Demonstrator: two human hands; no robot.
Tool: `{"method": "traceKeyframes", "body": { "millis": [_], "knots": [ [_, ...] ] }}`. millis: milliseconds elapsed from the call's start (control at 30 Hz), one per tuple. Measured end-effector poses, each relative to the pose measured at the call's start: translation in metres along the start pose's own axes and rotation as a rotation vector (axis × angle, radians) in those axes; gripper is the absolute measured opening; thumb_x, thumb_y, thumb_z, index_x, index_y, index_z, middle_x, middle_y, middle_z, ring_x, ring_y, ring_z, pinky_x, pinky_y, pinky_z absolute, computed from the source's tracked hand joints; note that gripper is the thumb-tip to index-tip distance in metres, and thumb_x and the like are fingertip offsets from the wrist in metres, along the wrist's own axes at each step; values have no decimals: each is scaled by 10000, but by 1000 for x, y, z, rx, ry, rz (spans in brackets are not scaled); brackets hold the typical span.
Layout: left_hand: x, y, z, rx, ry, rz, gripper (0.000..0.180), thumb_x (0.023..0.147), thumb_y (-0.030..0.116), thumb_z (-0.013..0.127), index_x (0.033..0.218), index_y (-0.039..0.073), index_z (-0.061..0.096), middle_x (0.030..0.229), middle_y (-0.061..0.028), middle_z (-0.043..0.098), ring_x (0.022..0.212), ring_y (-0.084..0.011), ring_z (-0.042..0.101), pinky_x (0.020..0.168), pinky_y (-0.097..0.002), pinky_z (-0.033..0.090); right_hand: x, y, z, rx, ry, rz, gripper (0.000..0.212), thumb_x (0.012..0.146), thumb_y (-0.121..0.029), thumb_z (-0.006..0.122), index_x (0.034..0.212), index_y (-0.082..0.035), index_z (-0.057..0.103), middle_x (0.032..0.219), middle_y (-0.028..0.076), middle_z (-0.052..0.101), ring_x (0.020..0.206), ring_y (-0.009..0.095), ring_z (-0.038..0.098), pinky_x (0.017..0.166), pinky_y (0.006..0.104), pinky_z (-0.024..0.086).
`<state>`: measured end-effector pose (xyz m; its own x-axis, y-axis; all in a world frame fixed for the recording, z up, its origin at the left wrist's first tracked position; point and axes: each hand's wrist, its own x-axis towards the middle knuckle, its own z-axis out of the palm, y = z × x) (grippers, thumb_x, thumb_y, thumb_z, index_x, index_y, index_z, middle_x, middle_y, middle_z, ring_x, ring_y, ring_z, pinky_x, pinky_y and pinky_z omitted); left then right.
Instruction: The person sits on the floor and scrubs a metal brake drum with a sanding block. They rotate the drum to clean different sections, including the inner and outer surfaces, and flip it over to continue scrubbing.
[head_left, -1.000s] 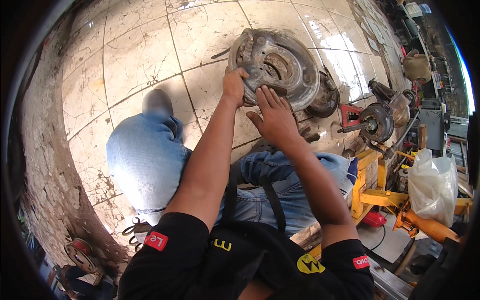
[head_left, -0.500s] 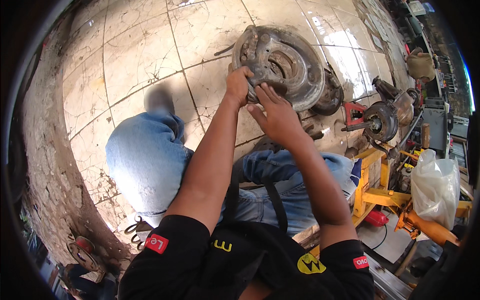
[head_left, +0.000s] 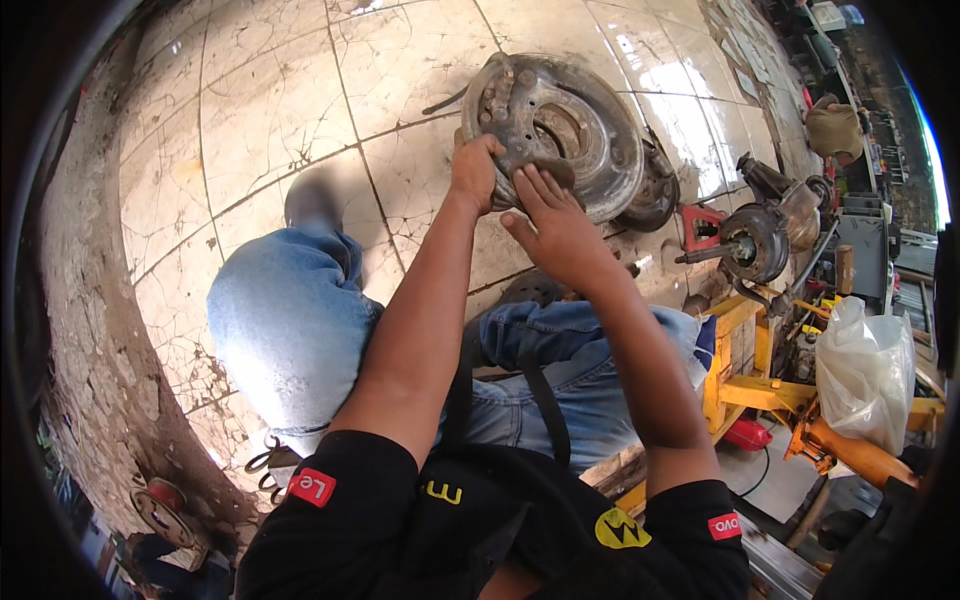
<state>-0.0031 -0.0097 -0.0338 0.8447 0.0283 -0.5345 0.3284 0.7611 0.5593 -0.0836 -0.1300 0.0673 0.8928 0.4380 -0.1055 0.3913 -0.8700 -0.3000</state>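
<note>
A round, rusty grey brake backing plate (head_left: 575, 125) with a central hole and several bolt holes stands tilted on the tiled floor (head_left: 250, 110) in front of me. My left hand (head_left: 475, 172) grips its near left rim. My right hand (head_left: 555, 225) presses flat against the plate's lower face, fingers spread. Both forearms reach forward over my knees in blue jeans (head_left: 300, 320).
A second dark round part (head_left: 655, 195) lies behind the plate. To the right sit an axle hub assembly (head_left: 760, 240), a red tool (head_left: 700, 225), a yellow jack frame (head_left: 750, 370) and a white plastic bag (head_left: 865, 370). Pliers (head_left: 265, 465) lie at lower left by a worn wall (head_left: 90, 330).
The plate has tipped slightly and my right hand has slid down its face; my left hand keeps its hold on the rim.
</note>
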Motion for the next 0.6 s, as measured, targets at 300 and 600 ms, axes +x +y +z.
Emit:
{"method": "traceKeyframes", "body": {
  "millis": [300, 600],
  "knots": [
    [5, 3, -10, 16, -47, -30, 379, 711, 89, 569, 1074, 38, 473, 947, -133, 537, 792, -263, 532, 684, -402, 509, -4, -4, -7, 36, -98, 10, 685, 983, -495, 416, 1405, 44, 396, 1468, 268, 374, 1375, 411, 347, 1114, 472, 304],
    [-20, 16, 7, 72, -15, -33, 153, 762, 131, 562, 784, -15, 602, 805, -95, 556, 738, -231, 556, 686, -359, 494, -10, -4, -12, 51, -130, 81, 710, 983, -522, 390, 1414, 42, 389, 1464, 260, 386, 1363, 411, 367, 1118, 493, 290]
  ]
}}
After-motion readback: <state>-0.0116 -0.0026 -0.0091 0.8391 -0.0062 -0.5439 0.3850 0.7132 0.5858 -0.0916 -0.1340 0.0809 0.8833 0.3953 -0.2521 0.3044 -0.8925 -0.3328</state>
